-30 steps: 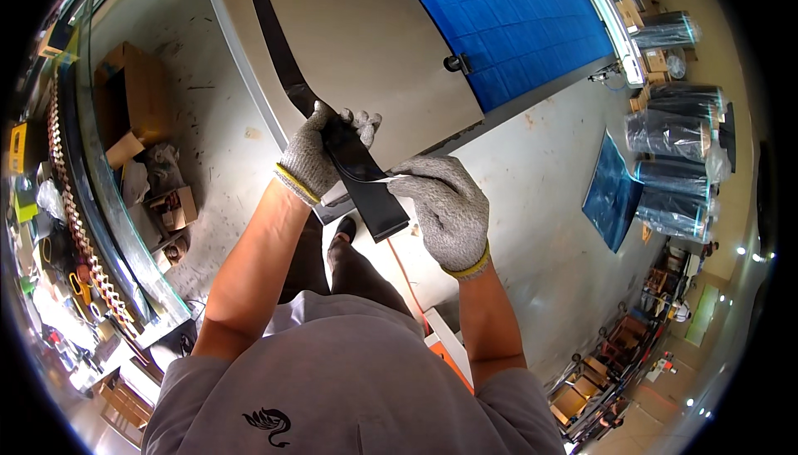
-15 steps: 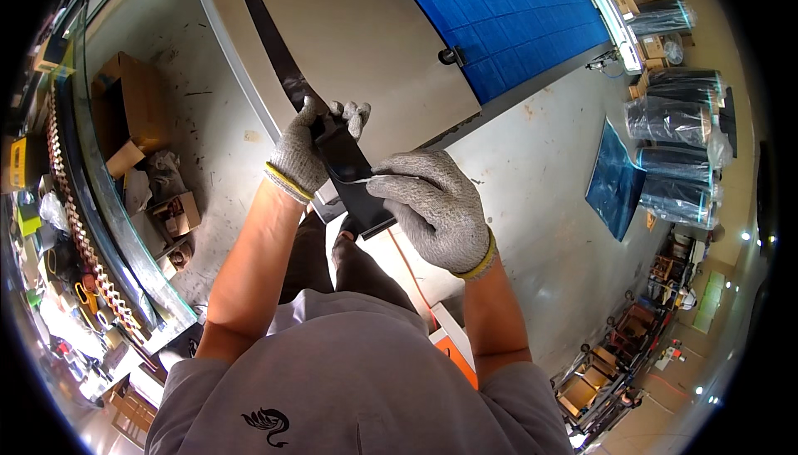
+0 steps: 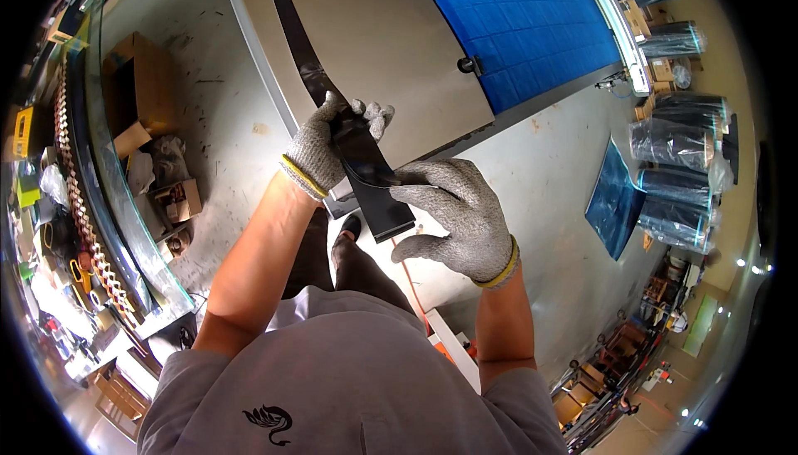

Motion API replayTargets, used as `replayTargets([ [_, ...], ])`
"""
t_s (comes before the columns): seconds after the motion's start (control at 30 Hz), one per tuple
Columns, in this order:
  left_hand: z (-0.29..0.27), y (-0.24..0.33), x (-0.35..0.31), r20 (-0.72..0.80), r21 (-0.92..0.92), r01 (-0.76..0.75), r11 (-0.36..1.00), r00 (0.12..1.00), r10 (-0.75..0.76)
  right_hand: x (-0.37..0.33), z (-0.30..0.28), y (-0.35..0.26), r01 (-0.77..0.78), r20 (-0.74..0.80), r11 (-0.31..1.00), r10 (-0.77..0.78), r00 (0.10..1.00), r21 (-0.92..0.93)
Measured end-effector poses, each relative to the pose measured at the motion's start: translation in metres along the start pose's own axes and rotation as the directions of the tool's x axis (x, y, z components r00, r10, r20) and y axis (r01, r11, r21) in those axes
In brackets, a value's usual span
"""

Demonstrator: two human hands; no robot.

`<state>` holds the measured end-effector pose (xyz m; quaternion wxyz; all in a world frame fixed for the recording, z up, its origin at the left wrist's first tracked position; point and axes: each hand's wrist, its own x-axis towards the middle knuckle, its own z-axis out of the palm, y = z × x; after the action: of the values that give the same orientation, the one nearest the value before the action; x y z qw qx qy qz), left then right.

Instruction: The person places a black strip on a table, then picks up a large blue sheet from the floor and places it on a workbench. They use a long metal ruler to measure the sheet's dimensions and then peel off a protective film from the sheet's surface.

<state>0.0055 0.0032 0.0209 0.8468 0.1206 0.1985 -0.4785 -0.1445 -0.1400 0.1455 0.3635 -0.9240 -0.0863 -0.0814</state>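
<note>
A long, flat black strip (image 3: 387,212) runs from the far side of the table down toward me, its squared near end beyond the table edge. My left hand (image 3: 316,149), in a grey knit glove with a yellow cuff, is closed around the strip, thumb on one side and fingertips showing on the other. Beside the near end is my right hand (image 3: 467,218), gloved alike. Its fingers reach to the strip's right edge, while the thumb is spread away below. A thin pale curved line crosses the strip by those fingertips; I cannot tell what it is.
Under the strip lies a beige tabletop (image 3: 374,48) with a blue sheet (image 3: 532,31) and black clamps (image 3: 470,65). An open cardboard box (image 3: 145,93) stands on the left floor. Plastic-wrapped rolls (image 3: 677,141) are at the right. An orange cord (image 3: 409,280) lies near my feet.
My right thumb has opened away from the fingers, which were pinched at the thin pale line over the strip. Both hands and the strip appear slightly farther right in view.
</note>
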Motion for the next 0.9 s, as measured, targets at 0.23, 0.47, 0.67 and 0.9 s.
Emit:
replayTargets([
  [0.23, -0.007, 0.006, -0.002, 0.017, -0.147, 0.043, 0.988, 0.999, -0.041, -0.005, 0.007, 0.004, 0.024, 0.02, 0.999, -0.024, 1.0, -0.047],
  [0.47, -0.012, 0.007, -0.004, 0.013, -0.134, 0.043, 0.99, 0.999, -0.041, 0.001, 0.009, -0.005, 0.006, -0.012, 0.999, -0.007, 1.0, -0.047],
  [0.67, -0.012, 0.004, -0.006, -0.009, -0.133, 0.073, 0.988, 0.997, -0.075, 0.0, 0.019, -0.006, 0.047, -0.087, 0.975, -0.067, 0.994, -0.215],
  [0.9, -0.009, -0.002, -0.007, -0.038, -0.257, 0.13, 0.957, 0.989, -0.144, 0.001, 0.025, -0.005, -0.083, -0.216, 0.985, 0.05, 0.975, -0.148],
])
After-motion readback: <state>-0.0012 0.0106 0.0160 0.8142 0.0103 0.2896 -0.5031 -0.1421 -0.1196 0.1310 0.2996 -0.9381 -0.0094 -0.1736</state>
